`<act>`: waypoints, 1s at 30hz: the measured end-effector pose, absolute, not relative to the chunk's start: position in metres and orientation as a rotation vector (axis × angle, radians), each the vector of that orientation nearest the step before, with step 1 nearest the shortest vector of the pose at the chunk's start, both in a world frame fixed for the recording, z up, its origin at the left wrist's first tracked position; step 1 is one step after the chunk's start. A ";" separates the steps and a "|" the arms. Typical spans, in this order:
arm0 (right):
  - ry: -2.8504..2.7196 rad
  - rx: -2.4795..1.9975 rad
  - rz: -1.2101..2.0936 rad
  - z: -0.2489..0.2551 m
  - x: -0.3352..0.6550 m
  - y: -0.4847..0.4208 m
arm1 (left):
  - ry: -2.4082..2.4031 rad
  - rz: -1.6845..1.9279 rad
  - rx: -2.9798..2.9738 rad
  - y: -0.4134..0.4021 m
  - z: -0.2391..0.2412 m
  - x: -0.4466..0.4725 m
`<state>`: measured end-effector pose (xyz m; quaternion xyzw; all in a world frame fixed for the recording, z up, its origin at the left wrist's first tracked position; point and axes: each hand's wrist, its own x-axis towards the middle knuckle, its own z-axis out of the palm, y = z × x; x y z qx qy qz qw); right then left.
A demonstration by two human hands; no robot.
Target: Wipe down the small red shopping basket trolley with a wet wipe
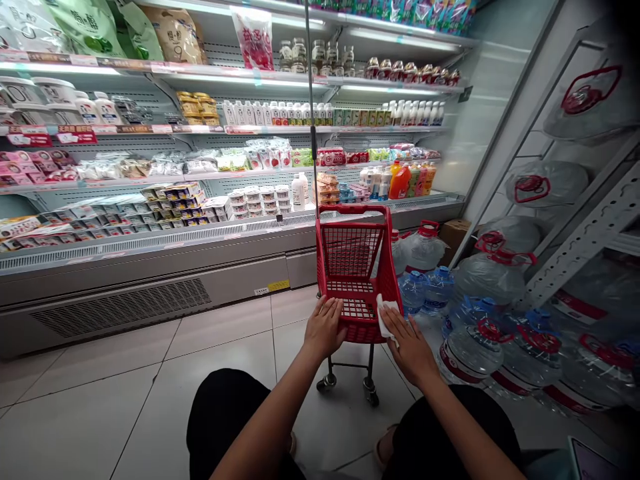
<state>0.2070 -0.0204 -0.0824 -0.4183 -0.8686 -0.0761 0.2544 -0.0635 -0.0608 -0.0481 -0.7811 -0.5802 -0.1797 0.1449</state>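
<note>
Your left hand [325, 327] is on the near left corner of the red shopping cart [345, 257], fingers close together and curled over the rim, gripping it. Your right hand [410, 343] is at the near right corner, fingers narrow and laid over a white cloth [385, 312], holding it pressed against the cart's edge; part of the cloth pokes up above your fingertips and a strip hangs below your palm. The cart stands upright on its small wheels [326, 382] on the pale tiled floor [100, 413], right in front of you, between your knees and the refrigerated display case [150, 293]. Its red handle arches over the far end. Just to the right of the cart, big water jugs [470, 350] with red and blue caps lie piled on the floor, some touching one another, and more sit on the metal rack [585, 233] above them. A cardboard box [454, 233] sits in the corner behind the jugs.
</note>
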 end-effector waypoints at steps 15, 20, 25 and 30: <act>-2.286 -1.033 -0.124 -0.089 0.151 -0.041 | -1.651 -0.532 -2.361 -0.091 -0.057 -0.028; -2.361 -0.960 -0.106 -0.083 0.164 -0.039 | -1.511 -0.502 -2.462 -0.088 -0.044 -0.043; -2.297 -1.134 -0.080 -0.079 0.208 -0.005 | -1.627 -0.502 -2.347 -0.074 -0.031 -0.063; -2.219 -1.180 -0.102 -0.088 0.179 -0.022 | -1.721 -0.568 -2.247 -0.070 -0.048 -0.032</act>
